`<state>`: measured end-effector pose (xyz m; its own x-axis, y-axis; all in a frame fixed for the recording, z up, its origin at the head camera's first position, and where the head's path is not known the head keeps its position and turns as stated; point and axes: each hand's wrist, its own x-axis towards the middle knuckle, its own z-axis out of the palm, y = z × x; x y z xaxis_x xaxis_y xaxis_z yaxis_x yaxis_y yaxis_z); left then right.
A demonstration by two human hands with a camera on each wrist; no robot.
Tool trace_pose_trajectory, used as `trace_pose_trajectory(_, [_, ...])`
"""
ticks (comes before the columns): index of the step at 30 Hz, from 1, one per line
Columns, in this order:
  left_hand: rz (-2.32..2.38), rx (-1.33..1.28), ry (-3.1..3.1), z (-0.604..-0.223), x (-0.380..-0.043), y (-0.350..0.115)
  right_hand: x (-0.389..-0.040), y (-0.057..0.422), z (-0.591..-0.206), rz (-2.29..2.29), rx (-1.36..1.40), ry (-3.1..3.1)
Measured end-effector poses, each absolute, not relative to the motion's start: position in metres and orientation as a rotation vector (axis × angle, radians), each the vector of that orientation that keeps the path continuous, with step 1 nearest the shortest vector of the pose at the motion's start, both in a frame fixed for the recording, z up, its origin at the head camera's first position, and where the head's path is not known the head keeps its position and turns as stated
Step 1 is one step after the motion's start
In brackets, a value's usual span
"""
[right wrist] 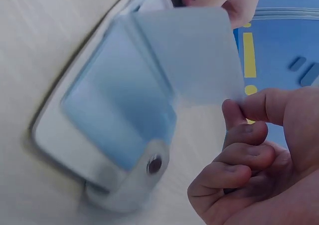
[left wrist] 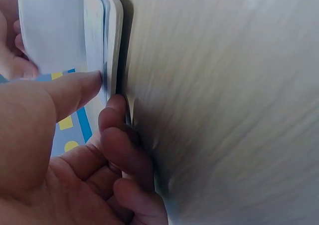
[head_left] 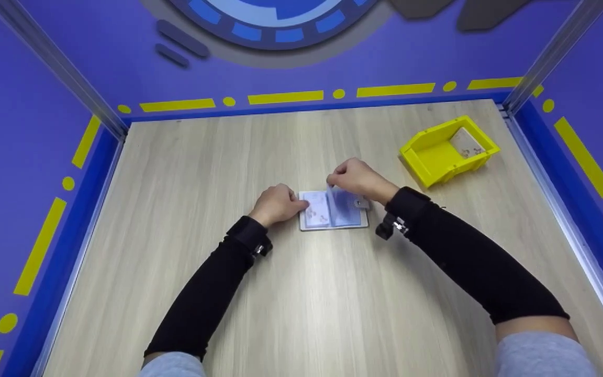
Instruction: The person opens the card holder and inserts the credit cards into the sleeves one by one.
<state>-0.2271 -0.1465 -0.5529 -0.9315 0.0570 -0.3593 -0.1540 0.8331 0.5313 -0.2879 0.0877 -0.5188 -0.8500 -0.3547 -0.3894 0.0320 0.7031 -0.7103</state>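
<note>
A white card holder (head_left: 364, 221) with clear plastic sleeves lies spread on the wooden table. My left hand (head_left: 276, 203) grips its left edge, thumb on top and curled fingers against the side, as the left wrist view shows. Under the left sleeve sits a pale printed card (head_left: 316, 210). Between thumb and index finger, my right hand (head_left: 356, 177) pinches the outer edge of a translucent sleeve page (right wrist: 194, 55), which stands raised from the holder. Below that page lies a bluish sleeve (right wrist: 117, 93). A strap with a metal snap (right wrist: 158, 155) sticks out at the right side.
A yellow bin (head_left: 437, 157) stands at the table's back right, with printed cards (head_left: 467, 143) leaning inside. Blue and purple panels (head_left: 280, 78) with yellow marks enclose the table (head_left: 202, 173) at the back and both sides.
</note>
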Motion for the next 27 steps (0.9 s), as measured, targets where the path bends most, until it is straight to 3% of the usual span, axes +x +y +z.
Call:
trace_pose_trajectory(9, [0.808,-0.025,2.686,-0.550,-0.225,-0.148,-0.284,0.069,-0.530,-1.040,-0.286,2.399])
trace_pose_trajectory(27, [0.857,-0.058,2.649,-0.530,-0.218,-0.151,-0.279,0.077,-0.532,-1.066,-0.372,2.352])
